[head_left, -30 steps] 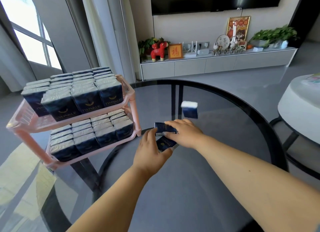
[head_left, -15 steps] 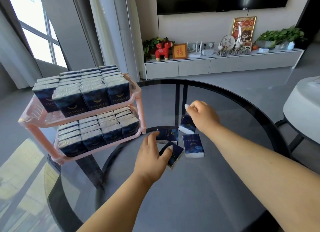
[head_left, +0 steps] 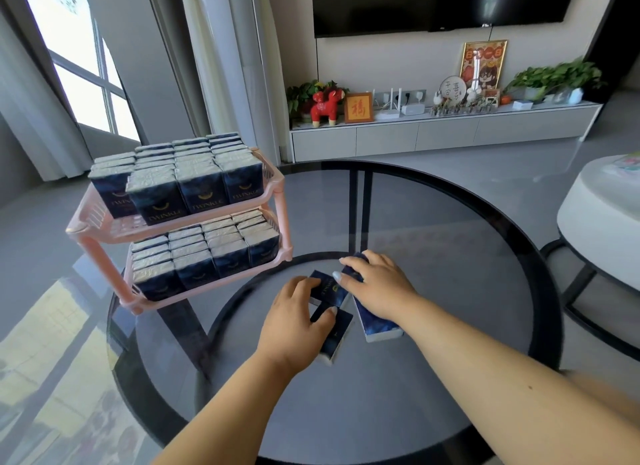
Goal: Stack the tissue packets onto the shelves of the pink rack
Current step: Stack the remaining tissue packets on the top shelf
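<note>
The pink rack (head_left: 282, 201) stands on the left of the glass table, and both its shelves are packed with upright dark blue tissue packets (head_left: 204, 190). Several loose packets lie flat in front of it. My left hand (head_left: 294, 329) covers the near packet (head_left: 336, 340), with its thumb on top and its fingers against the middle packet (head_left: 327, 289). My right hand (head_left: 379, 286) presses down on a far packet (head_left: 356, 268) with its fingertips. Its palm hides part of a long packet (head_left: 377, 324) lying to the right.
The round glass table (head_left: 450, 256) has a black rim and black legs showing through it. A white round side table (head_left: 602, 215) stands at the right. A TV cabinet with ornaments and plants runs along the far wall.
My right hand reached to the far standing packet, took it and came back down beside the other loose packets. My left hand stayed on the near packets. The view shifted slightly.
</note>
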The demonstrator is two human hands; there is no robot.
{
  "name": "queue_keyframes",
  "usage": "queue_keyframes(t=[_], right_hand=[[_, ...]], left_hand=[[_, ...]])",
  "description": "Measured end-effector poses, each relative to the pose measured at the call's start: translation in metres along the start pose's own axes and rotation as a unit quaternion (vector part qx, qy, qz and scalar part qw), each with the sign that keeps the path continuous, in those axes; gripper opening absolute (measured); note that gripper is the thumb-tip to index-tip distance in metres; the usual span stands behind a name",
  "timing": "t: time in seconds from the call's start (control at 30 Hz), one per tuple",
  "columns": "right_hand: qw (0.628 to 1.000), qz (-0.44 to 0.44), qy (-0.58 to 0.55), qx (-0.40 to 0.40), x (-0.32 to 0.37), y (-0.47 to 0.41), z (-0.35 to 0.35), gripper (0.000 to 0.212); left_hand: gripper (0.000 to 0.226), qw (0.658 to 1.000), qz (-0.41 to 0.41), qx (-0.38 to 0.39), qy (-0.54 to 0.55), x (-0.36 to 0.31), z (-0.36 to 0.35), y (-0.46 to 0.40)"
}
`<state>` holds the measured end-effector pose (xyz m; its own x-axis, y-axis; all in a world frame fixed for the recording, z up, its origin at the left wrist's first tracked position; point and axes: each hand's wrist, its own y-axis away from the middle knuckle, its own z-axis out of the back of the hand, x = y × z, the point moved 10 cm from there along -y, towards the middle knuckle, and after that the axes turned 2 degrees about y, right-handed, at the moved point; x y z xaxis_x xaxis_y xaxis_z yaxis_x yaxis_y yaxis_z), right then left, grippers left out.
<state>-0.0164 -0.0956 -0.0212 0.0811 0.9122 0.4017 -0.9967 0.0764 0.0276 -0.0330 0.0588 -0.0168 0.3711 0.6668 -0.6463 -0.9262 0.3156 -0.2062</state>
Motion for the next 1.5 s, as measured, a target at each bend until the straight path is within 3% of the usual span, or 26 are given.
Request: queue_keyframes(t=[0.13, 0.3, 0.43, 0.6, 0.7, 0.77, 0.87, 0.93, 0.97, 1.0, 1.03, 1.07, 1.13, 1.2, 1.33, 1.4, 1.5], right_hand=[[1.0, 0.013, 0.01, 0.006, 0.016, 0.022, -0.006, 0.054], [0.99, -0.001, -0.141, -0.028, 0.018, 0.043, 0.001, 0.056], [0.986, -0.09, -0.051, -0.135, 0.001, 0.07, 0.019, 0.063], [0.986, -0.118, -0.023, -0.113, -0.001, 0.094, 0.002, 0.073], [0.987, -0.11, -0.009, -0.119, 0.004, 0.098, 0.003, 0.071], [0.984, -0.108, -0.038, -0.14, 0.005, 0.102, 0.009, 0.056], [0.958, -0.098, -0.218, -0.158, 0.004, 0.108, 0.012, 0.032], [0.91, -0.076, -0.382, -0.144, 0.011, 0.107, 0.005, 0.023], [0.88, -0.065, -0.451, -0.131, 0.018, 0.107, 0.001, 0.019], [0.853, -0.057, -0.505, -0.116, 0.025, 0.107, -0.003, 0.015], [0.83, -0.05, -0.545, -0.104, 0.032, 0.108, -0.006, 0.014], [0.815, -0.044, -0.57, -0.097, 0.039, 0.108, -0.008, 0.016], [0.806, -0.029, -0.584, -0.089, 0.05, 0.108, -0.01, 0.024], [0.809, -0.007, -0.581, -0.085, 0.059, 0.109, -0.013, 0.027], [0.849, 0.02, -0.516, -0.111, 0.066, 0.109, -0.017, 0.022], [0.86, 0.031, -0.492, -0.131, 0.067, 0.11, -0.016, 0.02], [0.859, 0.046, -0.489, -0.144, 0.068, 0.11, -0.016, 0.032]], left_hand=[[0.048, 1.0, 0.012, -0.001, 0.014, 0.008, 0.012, 0.027], [0.046, 0.996, 0.062, -0.028, 0.052, 0.018, 0.029, 0.053], [0.058, 0.997, 0.063, -0.043, 0.023, 0.017, 0.037, 0.073], [0.077, 0.998, 0.015, -0.031, -0.054, 0.0, 0.032, 0.09], [0.07, 0.992, -0.01, -0.034, -0.122, -0.005, 0.029, 0.091], [0.059, 0.995, -0.002, -0.043, -0.095, -0.002, 0.032, 0.091], [0.041, 0.992, 0.067, -0.066, 0.082, 0.015, 0.044, 0.089], [0.029, 0.955, 0.143, -0.044, 0.257, 0.029, 0.042, 0.088], [0.027, 0.907, 0.18, -0.029, 0.379, 0.033, 0.036, 0.089], [0.029, 0.839, 0.207, -0.014, 0.503, 0.032, 0.028, 0.092], [0.031, 0.777, 0.225, -0.006, 0.587, 0.029, 0.023, 0.095], [0.032, 0.743, 0.234, -0.003, 0.627, 0.028, 0.021, 0.098], [0.034, 0.725, 0.236, 0.003, 0.647, 0.025, 0.017, 0.1], [0.034, 0.723, 0.225, 0.012, 0.653, 0.023, 0.014, 0.1], [0.032, 0.758, 0.193, 0.036, 0.622, 0.02, 0.015, 0.098], [0.03, 0.802, 0.168, 0.042, 0.572, 0.016, 0.018, 0.097], [0.031, 0.895, 0.114, 0.027, 0.429, 0.015, 0.031, 0.092]])
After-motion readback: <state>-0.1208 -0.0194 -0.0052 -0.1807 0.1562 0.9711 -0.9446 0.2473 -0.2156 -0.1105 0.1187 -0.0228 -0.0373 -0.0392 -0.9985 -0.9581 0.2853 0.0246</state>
